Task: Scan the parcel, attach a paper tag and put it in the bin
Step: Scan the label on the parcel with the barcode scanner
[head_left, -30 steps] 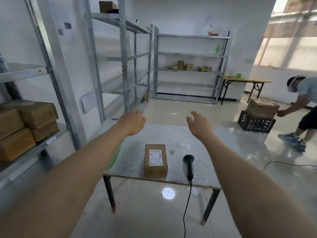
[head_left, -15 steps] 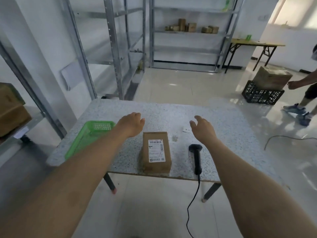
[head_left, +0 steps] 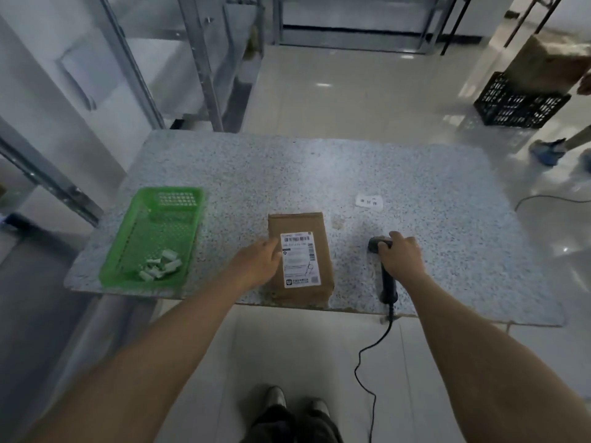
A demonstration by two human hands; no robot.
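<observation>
At far left I see a green bin (head_left: 153, 238) on the speckled surface (head_left: 319, 167), with small white scraps in its near corner. My left hand (head_left: 260, 262) rests against the left edge of the brown parcel (head_left: 300, 254), fingers loosely spread, gripping nothing. The parcel lies flat near the front edge, label up. Right of it, my right hand (head_left: 399, 255) curls over the black scanner (head_left: 385, 271). Farther back lies a small paper tag (head_left: 369, 201).

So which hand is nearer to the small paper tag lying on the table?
Right. The right hand rests on the scanner, just in front of the tag. The left hand is farther away, at the parcel's left edge.
</observation>
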